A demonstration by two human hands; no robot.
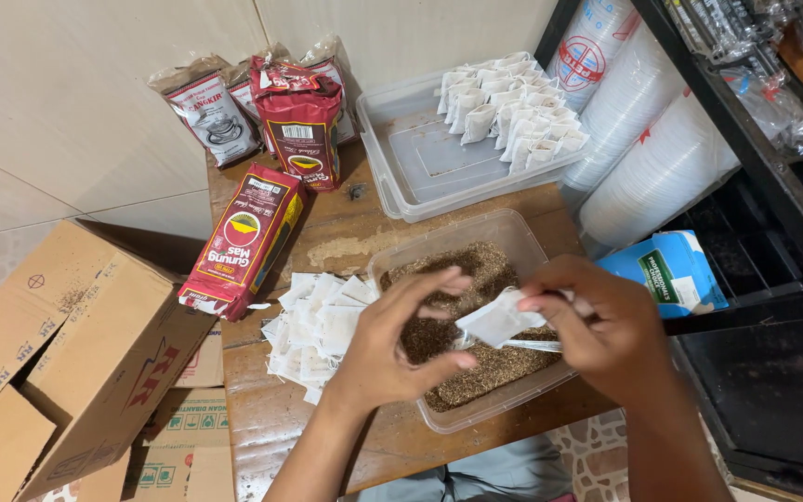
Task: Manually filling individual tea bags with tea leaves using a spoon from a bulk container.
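Both hands meet over a clear plastic tub [522, 244] of loose brown dried leaf [476, 372]. The left hand [400, 342] is curled, thumb and fingertips pinching one edge of a small white filter pouch [499, 319]. The right hand [597, 327] is closed around the pouch's other side and also seems to grip a thin metal spoon [536, 345], whose handle shows beneath the pouch; how firmly it is held is hard to tell. The pouch hangs just above the leaf, between the two hands.

The tub rests on a worn wooden counter [346, 232]. Just beside it, to the left, lies a loose heap of flat empty white pouches [313, 325], some touching the tub's wall. Farther left a red and yellow packet [243, 240] lies on its side near the counter's edge. At the back, a red bag [301, 125] stands upright with several silver-and-red packets [208, 110] leaning against the tiled wall behind it. To the right of these sits a shallow clear tray [420, 167] holding rows of filled white pouches [511, 107].

Right of the tub a blue and white carton [671, 271] lies beside sleeves of stacked plastic cups [648, 158] resting on a dark shelf unit [755, 177]. On the floor to the left stand open cardboard boxes [85, 363].
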